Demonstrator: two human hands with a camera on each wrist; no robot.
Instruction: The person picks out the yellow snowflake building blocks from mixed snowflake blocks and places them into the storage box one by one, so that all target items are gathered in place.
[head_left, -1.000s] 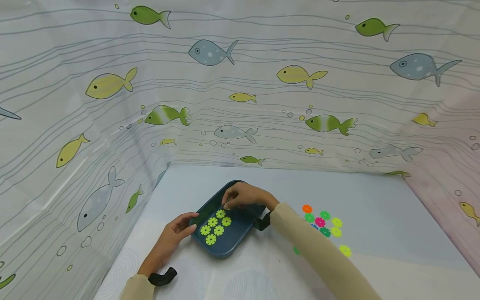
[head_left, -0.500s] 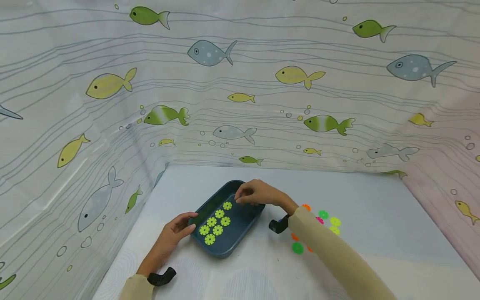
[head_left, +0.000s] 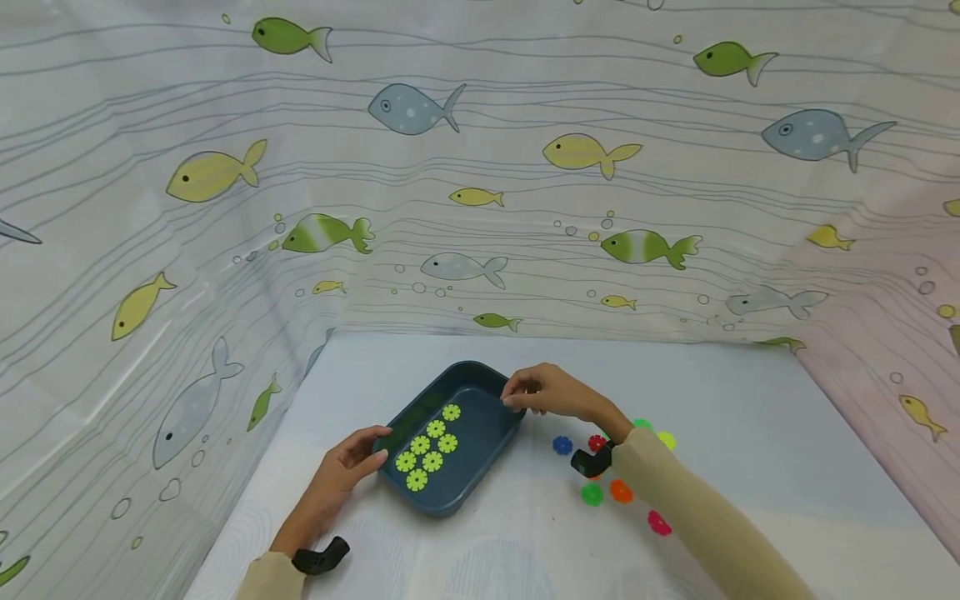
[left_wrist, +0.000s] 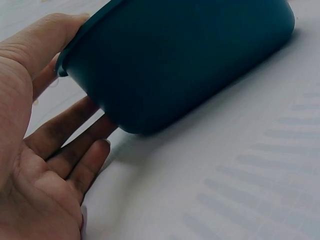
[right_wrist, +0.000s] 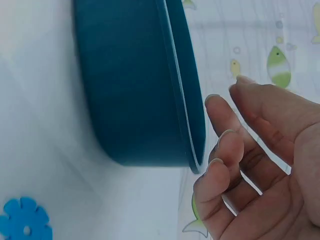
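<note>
A dark blue plastic tray [head_left: 480, 467] stands slanted on the table, with several yellow-green flower-shaped discs [head_left: 432, 461] lying flat in its left part. My left hand [head_left: 348, 462] holds the tray's near left corner. In the left wrist view its thumb lies at the rim, and the other fingers reach against the outer wall. Over the tray's right end hovers my right hand [head_left: 551, 390], fingers loosely bent. The right wrist view shows nothing between those fingertips [right_wrist: 218, 175], which are close beside the rim.
Right of the tray lie loose flower discs: a blue one [head_left: 562, 445], a green one [head_left: 592, 494], an orange one [head_left: 621, 491] and a pink one [head_left: 659, 523]. My right forearm covers others. A fish-printed sheet [head_left: 525, 192] rises behind the table.
My right hand has let go of a yellow-green disc inside the tray and moved right to the tray's right end. The left hand keeps its hold on the corner.
</note>
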